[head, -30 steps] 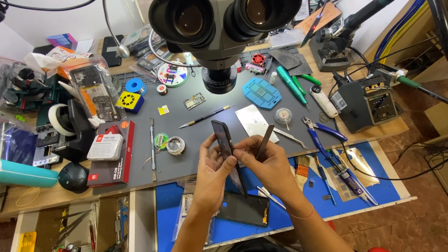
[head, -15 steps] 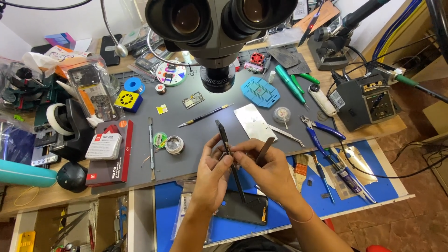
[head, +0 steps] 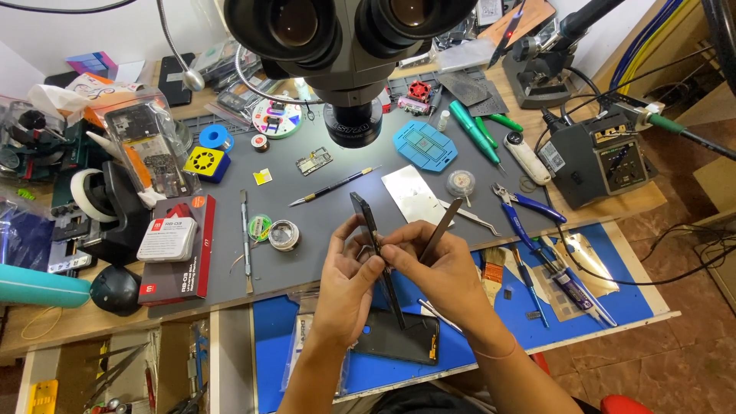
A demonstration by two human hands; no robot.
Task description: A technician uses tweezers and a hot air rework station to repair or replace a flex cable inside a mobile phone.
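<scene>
Cluttered bench (head: 115, 322) under microscope (head: 345, 46), grey mat (head: 322, 222) below lens. Left hand (head: 349, 287) grips dark phone frame (head: 366, 218) edge-on, tilted, just in front of microscope. Right hand (head: 441, 272) pinches flat metal pry tool (head: 443, 224), its lower end hidden between both hands by frame edge. Second dark phone (head: 399, 337) lies flat on blue mat (head: 268, 337), nearer person than microscope. Blue-handled pliers (head: 525, 211) right of microscope; tweezers (head: 471, 217) between pliers and hands.
</scene>
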